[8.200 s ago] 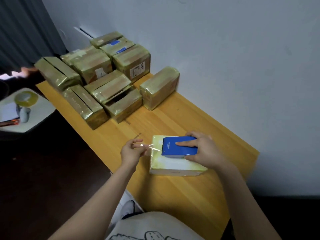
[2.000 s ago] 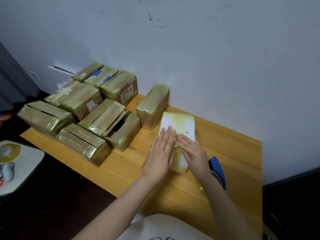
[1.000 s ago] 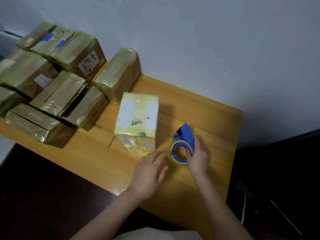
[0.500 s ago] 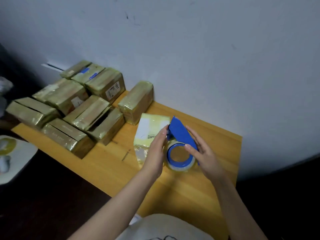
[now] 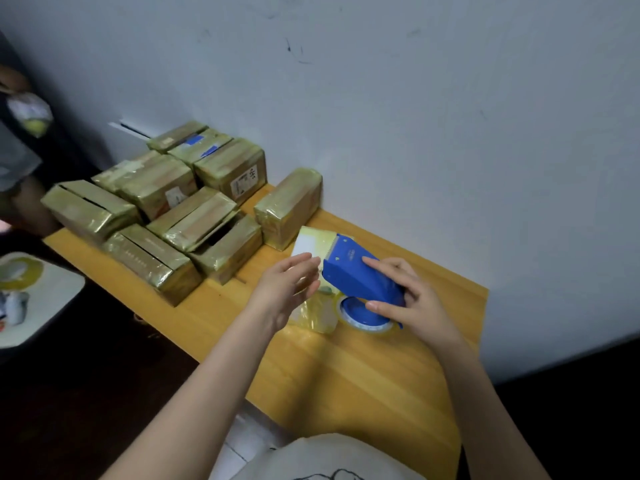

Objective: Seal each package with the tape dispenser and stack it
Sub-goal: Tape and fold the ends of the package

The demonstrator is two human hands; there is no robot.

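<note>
While the blue tape dispenser [image 5: 360,275] is gripped in the right hand [image 5: 412,299], forefinger laid along its top and thumb curled under by the roll, the left hand [image 5: 287,289] is held loose and straight-fingered just beside the toothed edge. Nothing is seen in it.

The white-labelled package [image 5: 311,242] lies under and just beyond both hands, partly hidden by them, on the wooden table [image 5: 346,375]. A brown wrapped package [image 5: 287,206] stands just past the fingertips. The sealed packages [image 5: 162,209] are clustered farther out, beyond the left hand.

Step judged: the tape end is to be freed. It should be drawn out and pressed onto the package, and the package pinned flat by the left hand. The dispenser should then be pulled straight along the seam. For the cut the teeth should be tipped down, with fingers kept clear of them.

Half a second before, the dispenser was held more upright between both hands, with the left fingers against it. It is now tipped forward over the package, and the left hand is off it.
</note>
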